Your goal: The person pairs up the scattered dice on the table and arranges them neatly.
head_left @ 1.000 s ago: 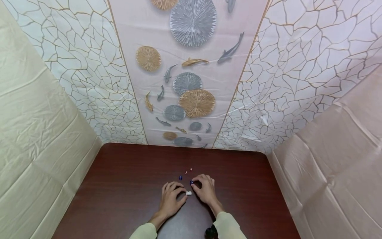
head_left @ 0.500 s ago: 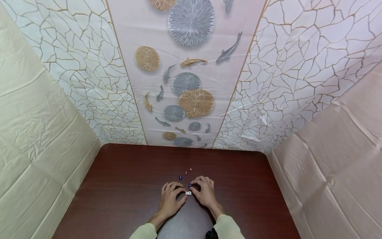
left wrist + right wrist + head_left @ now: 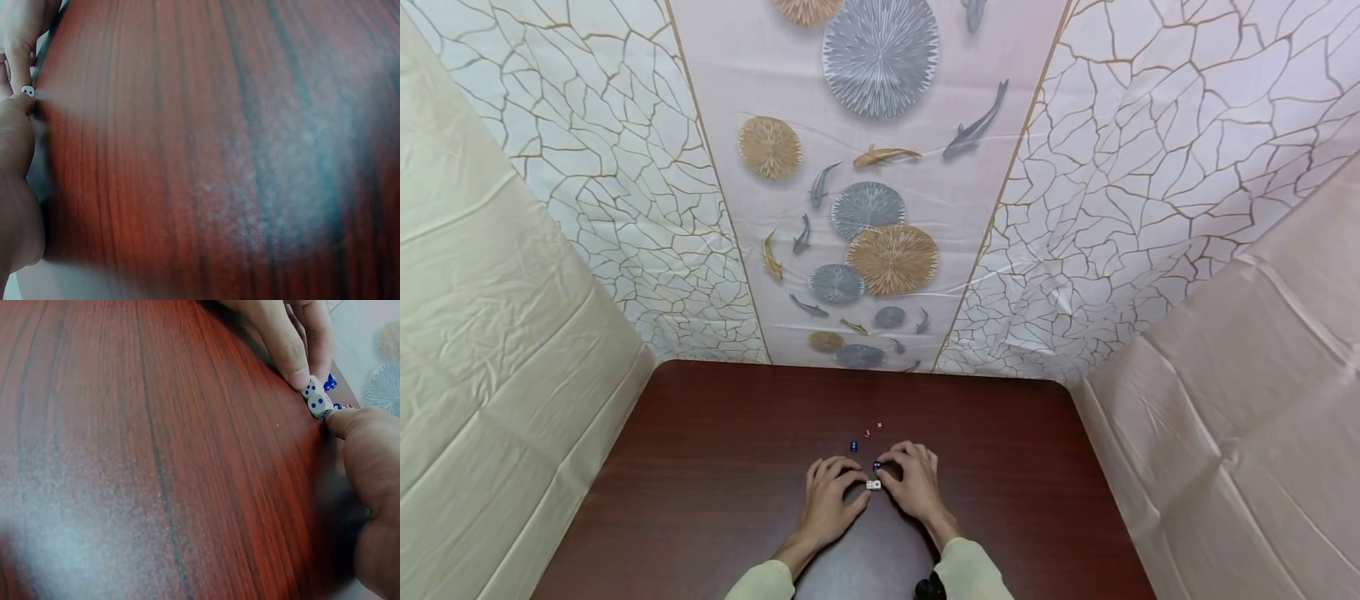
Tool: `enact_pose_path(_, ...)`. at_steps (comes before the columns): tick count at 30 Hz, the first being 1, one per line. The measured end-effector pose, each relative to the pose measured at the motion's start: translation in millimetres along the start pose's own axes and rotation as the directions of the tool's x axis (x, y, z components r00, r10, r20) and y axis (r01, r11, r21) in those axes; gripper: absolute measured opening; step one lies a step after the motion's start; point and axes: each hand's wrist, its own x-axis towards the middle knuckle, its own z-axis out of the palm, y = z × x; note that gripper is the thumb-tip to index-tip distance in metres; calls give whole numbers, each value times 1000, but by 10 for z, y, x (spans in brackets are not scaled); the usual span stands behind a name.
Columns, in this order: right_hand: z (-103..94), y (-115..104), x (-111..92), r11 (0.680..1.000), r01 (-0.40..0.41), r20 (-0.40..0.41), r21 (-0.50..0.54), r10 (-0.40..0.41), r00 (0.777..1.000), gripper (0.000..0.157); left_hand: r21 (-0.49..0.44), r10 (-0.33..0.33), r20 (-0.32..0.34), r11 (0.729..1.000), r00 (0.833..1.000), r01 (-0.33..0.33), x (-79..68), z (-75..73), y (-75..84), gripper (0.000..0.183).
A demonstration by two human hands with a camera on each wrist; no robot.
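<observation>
On the dark red-brown table point(image 3: 700, 467), a white die with blue pips point(image 3: 873, 484) point(image 3: 317, 400) point(image 3: 27, 91) lies between my two hands. My left hand point(image 3: 831, 500) pinches it at the fingertips point(image 3: 294, 359). My right hand point(image 3: 913, 483) has its fingers curled round a small blue die point(image 3: 877, 466), held just behind the white one. The right thumb point(image 3: 359, 434) lies close beside the white die. How the blue die sits on the white one is too small to tell.
Another blue die point(image 3: 853, 446) point(image 3: 330, 382) lies just beyond the hands, with two tiny reddish dice point(image 3: 872, 430) further back. Patterned cloth walls point(image 3: 880, 208) rise behind and beside the table. A dark object point(image 3: 929, 587) shows at the right cuff.
My right hand has drawn the blue die a little nearer, up against the white die. The left hand has stayed where it was.
</observation>
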Motion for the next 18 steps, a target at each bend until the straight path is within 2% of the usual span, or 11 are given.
enact_pose_path(9, 1, 10, -11, 1000, -3, 14, 3, 3, 1000, 16, 7, 10, -12, 1000, 1000, -9, -5, 9, -3, 23)
enact_pose_path(18, 16, 29, -8, 1000, 2, 3, -4, -2, 1000, 17, -5, -8, 4, 1000, 1000, 8, 6, -14, 9, 26)
